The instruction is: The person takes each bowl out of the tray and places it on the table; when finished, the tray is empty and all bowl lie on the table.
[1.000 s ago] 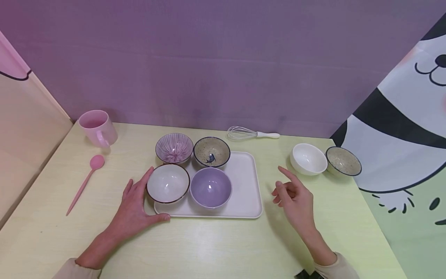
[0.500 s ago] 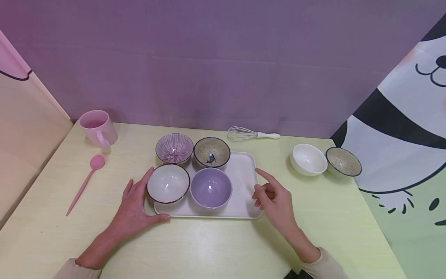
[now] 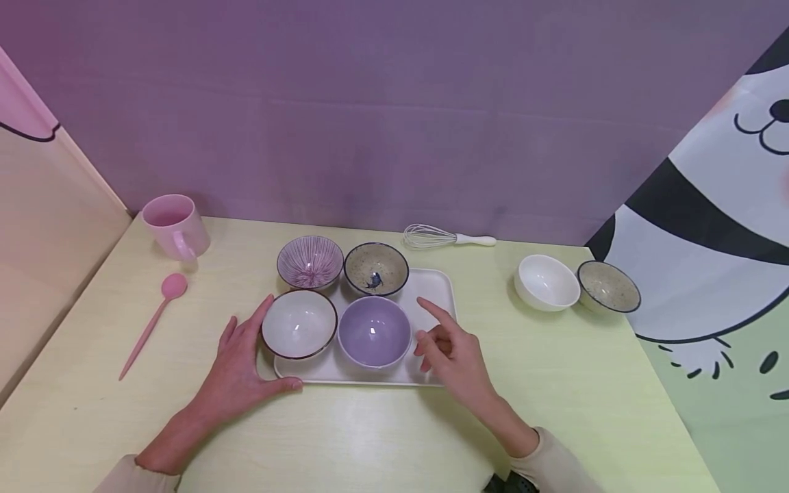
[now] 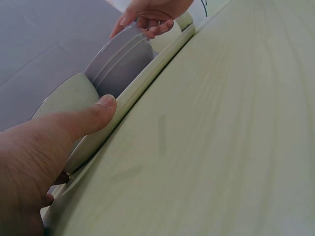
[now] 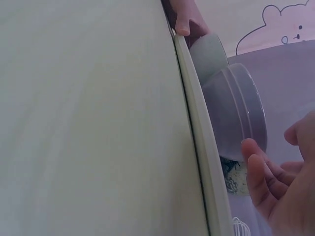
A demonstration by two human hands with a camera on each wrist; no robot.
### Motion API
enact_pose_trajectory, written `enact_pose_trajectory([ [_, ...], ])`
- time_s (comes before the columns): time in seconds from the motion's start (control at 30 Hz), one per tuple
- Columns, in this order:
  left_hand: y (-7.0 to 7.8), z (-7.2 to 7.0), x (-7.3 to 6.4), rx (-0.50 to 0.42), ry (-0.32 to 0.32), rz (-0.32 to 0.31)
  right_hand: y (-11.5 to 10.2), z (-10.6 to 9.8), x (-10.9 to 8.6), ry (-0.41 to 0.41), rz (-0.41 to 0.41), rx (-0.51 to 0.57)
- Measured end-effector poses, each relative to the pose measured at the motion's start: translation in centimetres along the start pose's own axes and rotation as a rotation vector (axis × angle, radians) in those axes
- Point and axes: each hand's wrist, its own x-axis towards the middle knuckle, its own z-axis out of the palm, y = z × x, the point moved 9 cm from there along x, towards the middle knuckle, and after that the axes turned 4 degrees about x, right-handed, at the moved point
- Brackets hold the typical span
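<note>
My left hand (image 3: 237, 373) lies spread at the left side of a white bowl with a brown rim (image 3: 298, 324). Its fingertips are at the bowl's rim, and its thumb reaches the front edge of a white tray (image 3: 434, 287). A purple bowl (image 3: 374, 332) stands on the tray beside the white one. Behind these are a purple-striped bowl (image 3: 310, 262) and a speckled bowl with a blue figure (image 3: 376, 269). My right hand (image 3: 456, 359) hovers over the tray's right part, index finger extended, the others loosely bent. It holds nothing and is close to the purple bowl (image 5: 236, 110).
A plain white bowl (image 3: 546, 283) and another speckled bowl (image 3: 608, 286) stand side by side at the right. A white-handled whisk (image 3: 448, 237) lies at the back. To the left are a pink mug (image 3: 175, 227) and a pink spoon (image 3: 154, 325). A purple backdrop (image 3: 394, 123) rises behind.
My right hand has moved left from the bare table beside the tray to just right of the purple bowl. The left hand and the bowls stay in place.
</note>
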Motion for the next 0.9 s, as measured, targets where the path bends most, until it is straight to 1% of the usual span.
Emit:
enact_pose_trajectory([
  [0.1,0.1,-0.1,0.0,0.002,0.007,0.006,0.1,0.6,0.2,-0.021,-0.005,0.009],
  [0.23,-0.1,0.1,0.0,0.002,-0.001,-0.002,0.4,1.4,0.3,-0.044,-0.003,0.035],
  [0.47,-0.2,0.1,-0.1,0.004,-0.009,-0.01,1.2,2.7,0.4,-0.08,0.055,0.029],
  [0.53,-0.2,0.1,-0.1,0.005,-0.01,-0.011,1.4,2.9,0.4,-0.078,0.076,0.037],
  [0.9,-0.1,0.0,-0.1,0.01,-0.002,-0.004,1.7,3.0,0.5,-0.03,0.126,0.126],
])
